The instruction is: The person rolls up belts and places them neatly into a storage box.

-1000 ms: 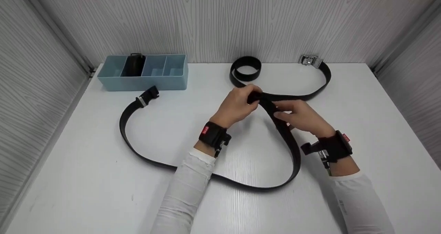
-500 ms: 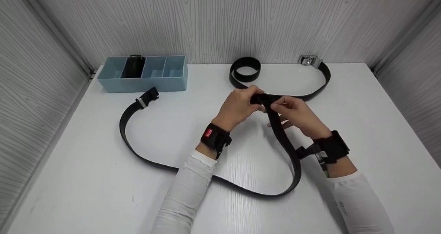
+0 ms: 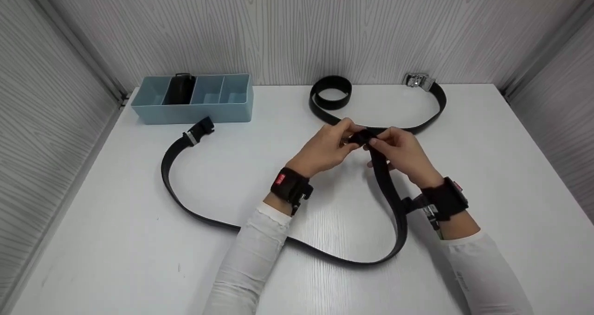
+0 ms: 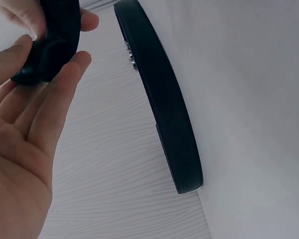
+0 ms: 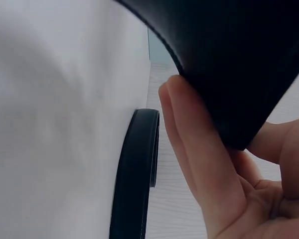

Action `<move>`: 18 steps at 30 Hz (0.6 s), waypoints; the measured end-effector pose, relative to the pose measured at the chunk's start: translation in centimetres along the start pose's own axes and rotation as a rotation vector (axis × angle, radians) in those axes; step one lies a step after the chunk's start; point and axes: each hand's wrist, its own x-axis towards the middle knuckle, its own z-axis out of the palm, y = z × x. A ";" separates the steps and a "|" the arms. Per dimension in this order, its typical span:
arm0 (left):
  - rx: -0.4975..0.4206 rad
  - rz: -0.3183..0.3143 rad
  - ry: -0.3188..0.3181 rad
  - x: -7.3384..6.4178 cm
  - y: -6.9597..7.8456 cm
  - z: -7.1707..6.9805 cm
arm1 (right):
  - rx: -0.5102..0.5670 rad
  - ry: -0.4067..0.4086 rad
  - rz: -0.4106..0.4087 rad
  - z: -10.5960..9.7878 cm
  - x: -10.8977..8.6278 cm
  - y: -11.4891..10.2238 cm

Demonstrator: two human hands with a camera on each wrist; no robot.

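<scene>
A long black belt (image 3: 343,260) curves across the table, and its far end is raised between both hands. My left hand (image 3: 322,151) pinches that end, which is bent into a small curl; the left wrist view shows the dark folded strap (image 4: 57,42) between thumb and fingers. Close beside it, my right hand (image 3: 406,156) pinches the strap between thumb and fingers, seen near in the right wrist view as a wide black band (image 5: 239,64). The belt's other end, a dark buckle (image 3: 200,129) with a silver band, lies at the left.
Behind the hands lies a second black belt (image 3: 438,104), one end coiled and the other bearing a silver buckle (image 3: 417,81). A blue compartment tray (image 3: 195,113) at the back left holds a rolled black belt (image 3: 181,89). Walls border the white table.
My left hand has shifted slightly right with the belt end, which has turned into a tighter curl. My right hand has moved its grip up the strap, closer to the left hand.
</scene>
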 end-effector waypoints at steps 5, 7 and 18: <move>0.076 0.011 0.053 0.1 0.1 -0.1 | 0.032 0.053 -0.004 -0.2 0.0 -0.1; 0.145 0.015 0.096 0.1 0.2 0.0 | 0.067 0.066 -0.001 -0.3 0.0 -0.1; 0.259 0.034 0.126 0.0 -0.1 0.5 | 0.200 -0.042 -0.009 -0.6 -0.1 -0.3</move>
